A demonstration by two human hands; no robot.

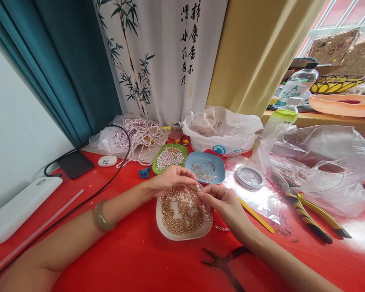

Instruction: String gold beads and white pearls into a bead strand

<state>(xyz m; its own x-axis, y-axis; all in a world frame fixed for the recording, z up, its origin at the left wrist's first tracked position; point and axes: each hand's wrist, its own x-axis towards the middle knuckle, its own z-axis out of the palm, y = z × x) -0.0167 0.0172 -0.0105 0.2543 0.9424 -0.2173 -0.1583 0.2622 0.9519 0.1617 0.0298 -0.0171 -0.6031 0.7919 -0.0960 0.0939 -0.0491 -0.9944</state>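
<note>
Over a white dish [187, 236] of small gold beads [176, 215], my two hands meet at a strand of pearl beads [198, 187]. My left hand [172, 179] pinches the strand's upper end between thumb and fingertips. The fingers of my right hand [220, 199] close on the same strand just below. From there it hangs past the dish's right rim, and a beaded length [222, 228] shows on the table beside my right wrist. Behind the dish are a green dish [155, 165] of pale pearls and a blue dish [220, 172] of small metal pieces.
Dark-tipped pliers [222, 261] lie in front on the red table [134, 259]. Yellow-black pliers [313, 217], a yellow stick [255, 215] and a round clear lid [249, 177] are right. Plastic bags [222, 134] stand behind; a black cable [100, 192] and phone [75, 164] lie left.
</note>
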